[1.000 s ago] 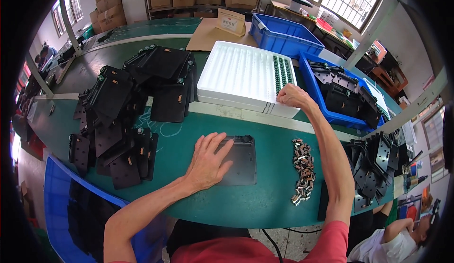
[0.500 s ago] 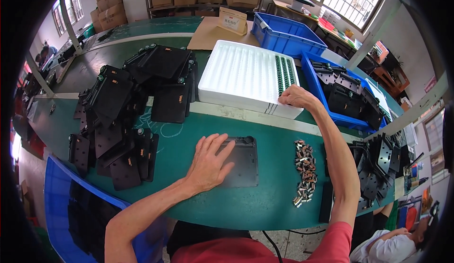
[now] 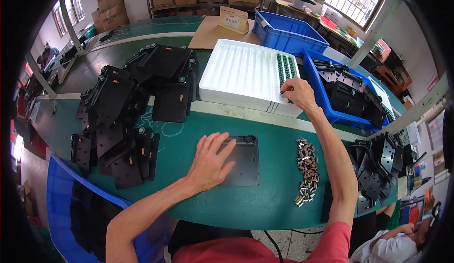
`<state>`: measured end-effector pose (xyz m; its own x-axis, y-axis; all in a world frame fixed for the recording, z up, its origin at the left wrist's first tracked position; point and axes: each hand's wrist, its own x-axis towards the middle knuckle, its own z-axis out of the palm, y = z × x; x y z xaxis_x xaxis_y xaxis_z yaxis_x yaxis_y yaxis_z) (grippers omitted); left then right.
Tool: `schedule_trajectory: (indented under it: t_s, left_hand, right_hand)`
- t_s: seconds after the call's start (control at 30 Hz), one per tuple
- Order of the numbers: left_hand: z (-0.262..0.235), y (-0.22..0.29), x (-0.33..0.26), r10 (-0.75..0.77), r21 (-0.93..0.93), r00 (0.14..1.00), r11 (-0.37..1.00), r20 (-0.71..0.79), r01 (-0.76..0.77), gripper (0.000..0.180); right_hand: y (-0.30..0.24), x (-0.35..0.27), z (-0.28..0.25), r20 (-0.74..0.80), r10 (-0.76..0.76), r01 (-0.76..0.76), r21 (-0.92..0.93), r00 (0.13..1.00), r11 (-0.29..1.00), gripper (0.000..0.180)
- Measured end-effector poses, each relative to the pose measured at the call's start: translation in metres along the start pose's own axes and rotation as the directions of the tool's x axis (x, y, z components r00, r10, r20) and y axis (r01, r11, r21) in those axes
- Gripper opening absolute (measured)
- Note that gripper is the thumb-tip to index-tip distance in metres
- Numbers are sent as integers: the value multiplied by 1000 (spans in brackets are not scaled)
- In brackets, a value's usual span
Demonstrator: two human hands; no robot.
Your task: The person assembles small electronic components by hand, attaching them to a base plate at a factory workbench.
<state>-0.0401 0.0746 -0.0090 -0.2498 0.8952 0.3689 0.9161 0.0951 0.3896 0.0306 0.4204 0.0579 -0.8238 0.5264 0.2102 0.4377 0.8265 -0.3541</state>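
Note:
My left hand [image 3: 210, 162] lies with spread fingers on a flat, dark rectangular plate [image 3: 247, 168] that has a round fitting at its far edge. My right hand [image 3: 300, 94] is at the near right corner of a white foam tray [image 3: 236, 71]. Its thumb and fingertips are pinched together, and what they hold is too small and covered to make out. Rows of small green parts [image 3: 286, 66] fill the right side of the tray, just beyond my fingers.
A heap of small metal pieces [image 3: 307, 173] lies right of the plate. Stacked black plates [image 3: 118, 135] crowd the left. Blue bins [image 3: 288, 33] stand behind and at the right, another blue bin [image 3: 59, 201] at lower left. More black plates [image 3: 378, 168] lie right of my forearm.
My right hand has risen slightly and turned at the tray's corner, its fingers now bent in a pinch. My left hand stays on the plate.

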Motion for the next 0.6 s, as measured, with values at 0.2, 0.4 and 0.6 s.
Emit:
schedule_trajectory:
  t_s: [0.2, 0.4, 0.6]
  left_hand:
    - [-2, -1, -1, -6, 0, 1000, 1000, 7, 6, 56]
    - [-2, 1, 1, 1, -7, 1000, 1000, 0, -1, 55]
    - [-2, 0, 0, 3, 4, 1000, 1000, -2, -3, 56]
  right_hand:
    - [-4, 4, 6, 33, 27, -27, -3, 999, 1000, 12]
    - [-2, 10, 7, 64, 21, -14, -98, 998, 995, 13]
    - [7, 6, 11, 42, 8, -10, 44, 999, 999, 12]
